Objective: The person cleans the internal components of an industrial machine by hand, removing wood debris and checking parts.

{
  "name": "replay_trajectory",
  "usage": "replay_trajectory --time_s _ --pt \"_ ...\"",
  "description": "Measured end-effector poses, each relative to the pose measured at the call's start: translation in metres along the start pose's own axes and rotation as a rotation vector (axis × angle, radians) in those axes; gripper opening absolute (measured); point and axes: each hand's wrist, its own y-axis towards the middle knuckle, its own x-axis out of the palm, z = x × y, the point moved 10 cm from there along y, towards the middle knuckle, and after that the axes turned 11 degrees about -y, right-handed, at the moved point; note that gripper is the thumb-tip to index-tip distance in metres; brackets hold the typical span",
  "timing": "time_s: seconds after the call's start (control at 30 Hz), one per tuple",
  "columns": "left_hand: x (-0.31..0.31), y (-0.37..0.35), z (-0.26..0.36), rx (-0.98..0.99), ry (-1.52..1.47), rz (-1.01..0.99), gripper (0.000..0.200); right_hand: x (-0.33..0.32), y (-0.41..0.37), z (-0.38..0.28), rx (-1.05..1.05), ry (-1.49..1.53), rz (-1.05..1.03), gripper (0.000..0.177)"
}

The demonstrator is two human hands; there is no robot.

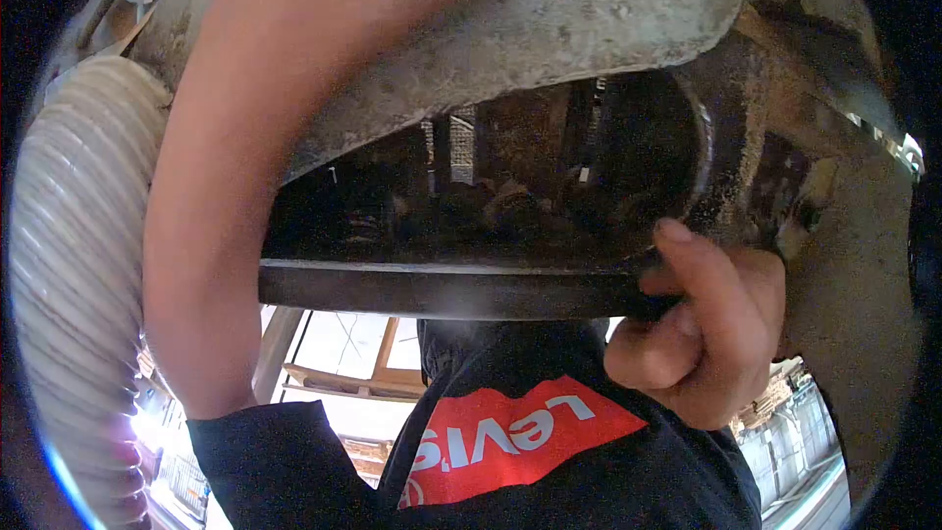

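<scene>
My left forearm (226, 167) rises from a black sleeve and bends across the top left, in front of a worn grey metal plate (589, 25). The left hand itself lies beyond the top edge of the view. At the right, my right hand (711, 334) is closed at the end of a dark metal rim (442, 290). One finger points up toward the opening while the others curl in. Whatever these fingers grip is hidden. Between plate and rim is a dark machine opening (510, 196), with dim shapes inside that I cannot identify.
A thick ribbed, pale hose (78, 294) runs down the left side. Brownish metal housing (854, 285) borders the right. Below the rim is my black shirt (589, 471) with a red logo; bright windows and wooden shelving show behind it.
</scene>
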Motion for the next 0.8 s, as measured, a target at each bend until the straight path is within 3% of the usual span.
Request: replay_trajectory --time_s 0.2,0.4,0.8 --pt "0.008 -0.004 0.008 -0.034 0.029 -0.066 0.023 -0.005 -0.01 -0.005 -0.038 0.001 0.15 0.022" --pt "0.011 -0.007 0.017 -0.068 0.05 -0.106 0.023 -0.014 -0.028 -0.003 0.105 0.038 0.403 0.017" --pt "0.021 0.007 0.012 -0.145 0.1 -0.167 0.022 -0.016 -0.027 0.013 0.098 0.083 0.3 0.017"
